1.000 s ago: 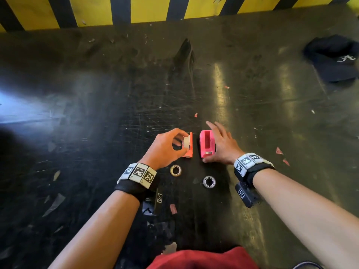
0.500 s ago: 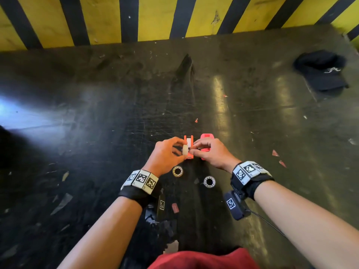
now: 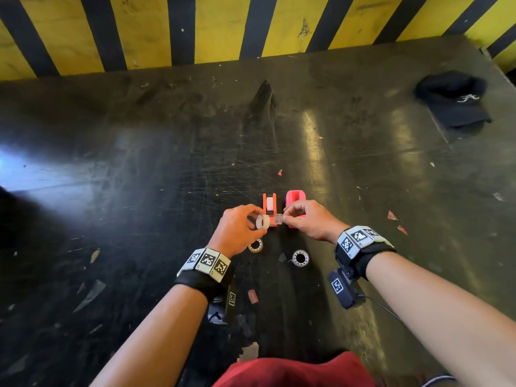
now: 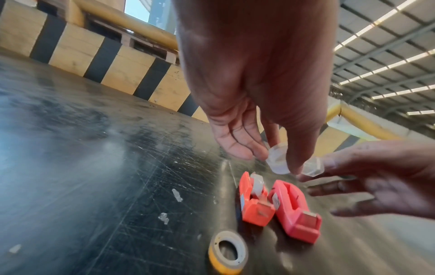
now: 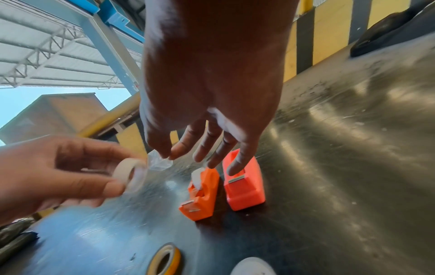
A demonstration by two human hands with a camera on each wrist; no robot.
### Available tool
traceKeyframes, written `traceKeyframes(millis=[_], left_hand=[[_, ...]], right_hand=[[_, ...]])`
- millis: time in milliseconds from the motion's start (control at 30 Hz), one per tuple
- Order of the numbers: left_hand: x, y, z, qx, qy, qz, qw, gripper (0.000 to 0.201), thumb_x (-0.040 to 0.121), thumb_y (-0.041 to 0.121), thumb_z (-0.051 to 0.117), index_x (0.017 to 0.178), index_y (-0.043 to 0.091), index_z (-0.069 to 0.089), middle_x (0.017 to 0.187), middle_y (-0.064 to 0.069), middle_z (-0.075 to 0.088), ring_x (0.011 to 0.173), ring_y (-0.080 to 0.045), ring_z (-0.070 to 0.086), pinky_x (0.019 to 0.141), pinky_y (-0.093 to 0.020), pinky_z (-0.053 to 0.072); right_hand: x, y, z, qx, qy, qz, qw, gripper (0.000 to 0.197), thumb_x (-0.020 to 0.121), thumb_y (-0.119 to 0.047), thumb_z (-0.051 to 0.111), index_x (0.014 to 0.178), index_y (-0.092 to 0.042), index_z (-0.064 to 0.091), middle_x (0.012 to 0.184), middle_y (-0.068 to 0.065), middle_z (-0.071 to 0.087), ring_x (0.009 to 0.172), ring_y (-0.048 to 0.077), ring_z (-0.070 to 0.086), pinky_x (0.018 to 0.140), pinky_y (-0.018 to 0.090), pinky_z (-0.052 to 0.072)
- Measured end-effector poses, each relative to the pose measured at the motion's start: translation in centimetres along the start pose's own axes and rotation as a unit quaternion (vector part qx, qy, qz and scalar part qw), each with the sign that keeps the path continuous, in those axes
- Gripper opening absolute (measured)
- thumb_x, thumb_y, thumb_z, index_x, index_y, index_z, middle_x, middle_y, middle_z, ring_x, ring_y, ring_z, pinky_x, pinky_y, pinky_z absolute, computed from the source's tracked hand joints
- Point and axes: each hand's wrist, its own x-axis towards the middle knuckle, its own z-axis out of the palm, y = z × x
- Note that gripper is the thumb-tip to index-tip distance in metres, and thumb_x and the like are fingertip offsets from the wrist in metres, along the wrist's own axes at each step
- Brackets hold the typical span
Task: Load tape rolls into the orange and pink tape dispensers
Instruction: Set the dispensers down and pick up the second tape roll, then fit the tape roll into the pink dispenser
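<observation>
My left hand (image 3: 258,222) grips a small white tape roll (image 3: 263,222) just above the floor, in front of the orange dispenser (image 3: 269,203). That dispenser stands upright with a white roll seated in it. The pink dispenser (image 3: 296,197) stands right beside it, its slot bare in the left wrist view (image 4: 297,210). My right hand (image 3: 281,218) pinches a small clear piece (image 5: 160,163) next to the held roll (image 5: 132,174); whether it is joined to the roll I cannot tell. In the left wrist view the roll (image 4: 278,158) sits between thumb and fingers.
A yellow-edged roll (image 3: 255,245) and a white roll (image 3: 300,258) lie flat on the dark scratched floor (image 3: 139,191) near my wrists. A black cap (image 3: 452,99) lies at the far right. A yellow-and-black striped barrier (image 3: 251,29) bounds the back. Small scraps dot the floor.
My right hand left the pink dispenser and came over to pinch the clear piece by the roll. My left hand drew the white roll back from the orange dispenser, towards me.
</observation>
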Motion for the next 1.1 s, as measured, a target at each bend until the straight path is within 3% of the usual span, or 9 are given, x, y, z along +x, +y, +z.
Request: traceKeyframes(millis=[67,200,300,400,533,767,867,967,1100], left_hand=[[-0.1,-0.2,0.8,0.051,-0.029,-0.008,0.998,0.041,0.081,0.026,0.085,0.12,0.024,0.072,0.11,0.003,0.07,0.094,-0.011,0.068,0.085,-0.025,0.058],[-1.2,-0.3,4.7,0.152,-0.126,-0.009,0.98,0.039,0.081,0.034,0.082,0.117,0.026,0.071,0.116,0.0,0.067,0.103,-0.02,0.067,0.09,-0.037,0.058],[-1.9,-0.6,7.3,0.196,-0.157,-0.025,0.968,0.036,0.081,0.036,0.078,0.115,0.026,0.069,0.117,-0.002,0.065,0.108,-0.025,0.067,0.088,-0.04,0.057],[-2.1,-1.0,8.6,0.239,-0.16,-0.02,0.958,0.046,0.082,0.039,0.077,0.124,0.026,0.063,0.124,-0.002,0.063,0.118,-0.026,0.062,0.093,-0.043,0.056],[-1.0,-0.7,9.1,0.261,-0.151,0.029,0.953,0.071,0.077,0.056,0.077,0.137,0.028,0.051,0.134,-0.003,0.056,0.127,-0.027,0.052,0.103,-0.045,0.05],[1.9,2.7,11.4,0.31,-0.19,0.126,0.923,0.058,0.089,0.042,0.07,0.143,0.03,0.052,0.14,-0.005,0.056,0.128,-0.029,0.052,0.105,-0.049,0.043],[2.2,2.5,11.3,0.249,-0.186,0.115,0.943,0.046,0.088,0.039,0.071,0.132,0.03,0.061,0.129,-0.001,0.064,0.12,-0.025,0.059,0.101,-0.046,0.048],[2.4,1.4,9.3,0.075,-0.129,0.055,0.987,0.041,0.084,0.033,0.078,0.123,0.026,0.067,0.114,0.003,0.073,0.105,-0.015,0.068,0.093,-0.033,0.055],[3.2,-0.1,5.5,-0.101,-0.101,-0.037,0.989,0.045,0.082,0.031,0.084,0.123,0.028,0.067,0.108,0.007,0.076,0.097,-0.005,0.073,0.087,-0.016,0.055]], right_hand=[[0.1,1.0,-0.7,-0.011,0.006,0.029,0.999,0.008,0.093,-0.027,0.075,0.089,-0.02,0.078,0.099,-0.003,0.076,0.093,0.014,0.069,0.085,0.025,0.049],[-0.3,1.6,-1.8,-0.011,-0.001,0.068,0.998,0.011,0.093,-0.03,0.075,0.086,-0.021,0.076,0.098,-0.001,0.076,0.09,0.014,0.067,0.085,0.031,0.051],[-0.6,1.9,-2.1,-0.007,0.0,0.081,0.997,0.015,0.093,-0.034,0.075,0.08,-0.027,0.072,0.097,-0.001,0.075,0.09,0.015,0.067,0.09,0.034,0.052],[-0.9,2.3,-2.3,0.002,-0.003,0.09,0.996,0.017,0.092,-0.037,0.076,0.079,-0.027,0.073,0.096,-0.003,0.075,0.091,0.015,0.067,0.089,0.032,0.051],[-1.3,2.8,-2.5,0.004,-0.005,0.094,0.996,0.012,0.094,-0.031,0.074,0.083,-0.026,0.073,0.093,-0.008,0.073,0.085,0.006,0.064,0.082,0.027,0.047],[-1.4,3.8,-3.4,0.004,-0.001,0.115,0.993,0.017,0.094,-0.03,0.074,0.101,-0.014,0.078,0.104,0.001,0.077,0.099,0.017,0.07,0.079,0.022,0.05],[-1.4,4.0,-3.8,0.01,0.0,0.121,0.993,0.018,0.094,-0.03,0.074,0.101,-0.014,0.079,0.105,0.002,0.077,0.101,0.019,0.07,0.089,0.031,0.053],[-1.3,4.4,-4.2,0.014,0.007,0.117,0.993,0.02,0.094,-0.031,0.074,0.101,-0.013,0.078,0.104,0.005,0.078,0.098,0.021,0.071,0.081,0.024,0.051],[-0.8,4.0,-3.9,0.02,0.0,0.109,0.994,0.021,0.094,-0.029,0.073,0.101,-0.01,0.078,0.105,0.008,0.079,0.088,0.014,0.067,0.076,0.02,0.049]])
